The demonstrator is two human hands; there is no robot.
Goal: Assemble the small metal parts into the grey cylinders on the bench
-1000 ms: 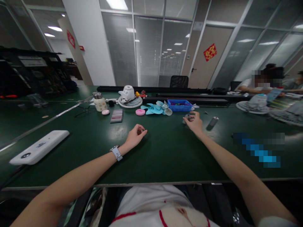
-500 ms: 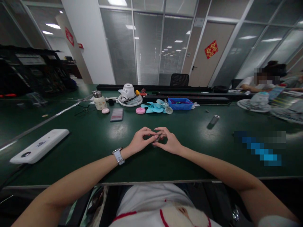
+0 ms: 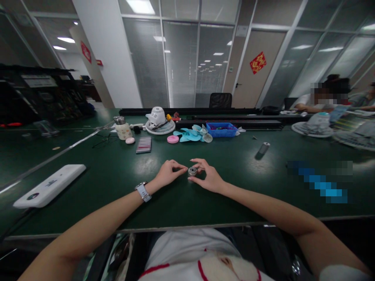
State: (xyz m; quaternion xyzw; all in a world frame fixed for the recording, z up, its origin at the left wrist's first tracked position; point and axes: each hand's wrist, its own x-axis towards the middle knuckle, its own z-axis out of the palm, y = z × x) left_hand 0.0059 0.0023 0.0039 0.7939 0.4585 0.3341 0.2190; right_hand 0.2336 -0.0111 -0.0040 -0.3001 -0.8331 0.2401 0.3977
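In front of me, a small round metal part [image 3: 192,171] with a ringed top stands upright at the green table's middle. My right hand [image 3: 209,177] grips it from the right, thumb on the near side and fingers round the far side. Just left of the part is my left hand [image 3: 170,172], its thumb and fingertips pinched together. Whether anything tiny sits in that pinch cannot be made out. A watch with a pale strap [image 3: 143,192] is on my left wrist.
A white power strip-like device [image 3: 51,185] lies left. Behind are a jar [image 3: 123,130], a fan head [image 3: 158,119], light-blue fan blades [image 3: 191,134], a pink disc [image 3: 172,139] and a blue basket [image 3: 222,130]. A metal cylinder [image 3: 264,147] stands right. A person [image 3: 306,103] sits far right.
My left hand has drawn back a little to the left, off the metal part, uncovering its top. My right hand stays around it. The view has tilted slightly.
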